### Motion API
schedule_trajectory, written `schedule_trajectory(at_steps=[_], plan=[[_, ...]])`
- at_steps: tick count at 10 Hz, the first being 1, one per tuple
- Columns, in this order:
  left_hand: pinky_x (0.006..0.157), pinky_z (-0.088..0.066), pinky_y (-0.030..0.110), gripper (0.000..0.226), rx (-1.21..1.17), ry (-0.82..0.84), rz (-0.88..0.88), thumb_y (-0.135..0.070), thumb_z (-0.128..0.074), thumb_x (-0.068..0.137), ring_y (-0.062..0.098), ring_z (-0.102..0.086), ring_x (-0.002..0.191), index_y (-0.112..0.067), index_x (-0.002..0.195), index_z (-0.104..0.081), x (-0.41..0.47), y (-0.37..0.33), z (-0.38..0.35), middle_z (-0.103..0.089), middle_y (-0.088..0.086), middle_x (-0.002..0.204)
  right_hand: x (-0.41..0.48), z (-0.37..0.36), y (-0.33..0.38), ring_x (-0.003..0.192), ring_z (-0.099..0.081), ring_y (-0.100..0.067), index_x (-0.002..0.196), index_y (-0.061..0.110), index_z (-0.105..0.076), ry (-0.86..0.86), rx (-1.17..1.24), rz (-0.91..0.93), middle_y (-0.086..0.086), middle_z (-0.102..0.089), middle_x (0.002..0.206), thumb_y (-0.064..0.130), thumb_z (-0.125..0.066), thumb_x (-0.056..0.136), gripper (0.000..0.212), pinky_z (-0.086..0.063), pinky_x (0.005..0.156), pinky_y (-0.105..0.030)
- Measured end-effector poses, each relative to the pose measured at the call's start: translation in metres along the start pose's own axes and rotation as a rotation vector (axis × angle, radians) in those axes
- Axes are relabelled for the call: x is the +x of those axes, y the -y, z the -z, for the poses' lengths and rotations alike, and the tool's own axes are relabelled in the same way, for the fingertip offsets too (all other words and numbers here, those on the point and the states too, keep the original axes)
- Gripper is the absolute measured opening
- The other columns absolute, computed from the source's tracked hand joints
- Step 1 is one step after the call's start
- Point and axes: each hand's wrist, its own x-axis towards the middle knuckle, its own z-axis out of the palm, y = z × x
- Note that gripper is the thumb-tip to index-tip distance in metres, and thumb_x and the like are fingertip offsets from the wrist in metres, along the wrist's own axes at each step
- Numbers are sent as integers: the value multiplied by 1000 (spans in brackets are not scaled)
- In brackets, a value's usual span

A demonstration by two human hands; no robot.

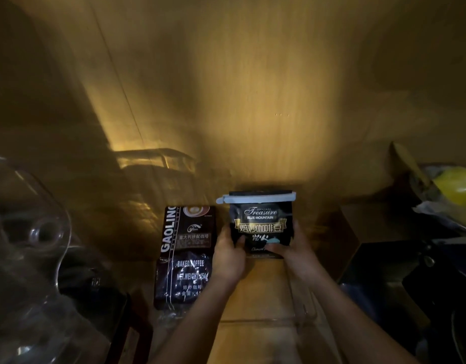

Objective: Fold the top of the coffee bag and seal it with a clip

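Observation:
A black coffee bag point(260, 222) with gold lettering stands upright on the wooden surface, near the back wall. Its top is folded over, and a long pale clip point(255, 198) is clamped across the fold, one end sticking out to the left. My left hand point(228, 252) grips the bag's lower left edge. My right hand point(292, 252) holds its lower right side, with the thumb on the front.
A second dark coffee bag point(186, 256) lies flat just left of my left hand. A large clear glass vessel point(29, 232) fills the left foreground. Dark items and a yellow object point(456, 185) crowd the right side. A wooden wall point(253, 101) rises close behind.

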Motion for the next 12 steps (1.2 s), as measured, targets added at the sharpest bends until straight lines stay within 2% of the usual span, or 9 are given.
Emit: schedule_trajectory(at_steps=[1, 2, 4, 5, 6, 8, 9, 10, 12], plan=[[98, -41, 40, 35, -1, -36, 2, -15, -44, 93, 27, -50, 116, -14, 128, -41, 3, 0, -5, -54, 12, 128, 8, -1, -3, 101, -58, -10, 99, 36, -48, 18, 20, -21, 3, -61, 111, -4, -76, 61, 62, -49, 81, -28], [96, -42, 41, 34, -14, -82, 18, -19, -46, 93, 29, -50, 115, -11, 125, -42, 6, -3, -8, -55, 14, 125, 17, -3, -4, 101, -59, -17, 96, 35, -50, 14, 17, -32, 1, -63, 107, -5, -75, 63, 58, -49, 87, -39], [98, -42, 48, 35, -50, -110, 54, -28, -47, 92, 30, -50, 115, -8, 120, -43, 10, -10, -11, -54, 15, 123, 20, -9, -9, 100, -57, -5, 97, 40, -47, 1, -45, -13, 15, -60, 105, -2, -74, 66, 58, -47, 79, -26], [93, -43, 41, 32, -31, -134, 59, -30, -46, 92, 31, -51, 111, -8, 116, -45, 11, -10, -11, -55, 16, 120, 20, -9, -7, 95, -53, 7, 96, 42, -44, 26, -109, -16, 20, -57, 103, 3, -74, 68, 57, -44, 74, -15], [82, -41, 36, 30, -9, -166, 54, -31, -44, 93, 31, -53, 106, -8, 113, -46, 11, -9, -10, -56, 17, 117, 19, -9, -6, 93, -54, 7, 96, 41, -44, 29, -137, -9, 20, -57, 103, 4, -74, 67, 56, -44, 66, -4], [85, -43, 37, 39, 31, -163, 84, -31, -43, 93, 34, -52, 111, -7, 123, -38, 9, -12, -9, -52, 19, 125, 18, -9, -5, 104, -56, -14, 99, 38, -43, 29, -180, 18, 9, -59, 107, 5, -75, 66, 57, -43, 88, -30], [99, -42, 43, 56, -1, -151, 82, -25, -53, 90, 34, -45, 122, -6, 134, -25, 5, -15, -9, -46, 19, 134, 15, -8, -3, 106, -55, -17, 107, 30, -44, 28, -252, 28, 2, -60, 112, 13, -77, 67, 55, -44, 92, -37], [102, -39, 41, 71, -26, -179, 82, -18, -61, 84, 33, -40, 127, -6, 138, -17, -4, -17, -7, -40, 18, 140, 10, -8, 1, 107, -56, -20, 112, 23, -45, 6, -350, -18, -3, -60, 117, 22, -77, 67, 55, -46, 92, -46], [97, -36, 30, 60, 38, -257, -117, -24, -62, 83, 23, -40, 125, -15, 133, -32, -28, -29, 7, -41, 8, 138, -15, 5, 19, 107, -53, -26, 114, 16, -49, -171, -682, 90, -9, -55, 116, 28, -69, 75, 46, -47, 83, -37]])
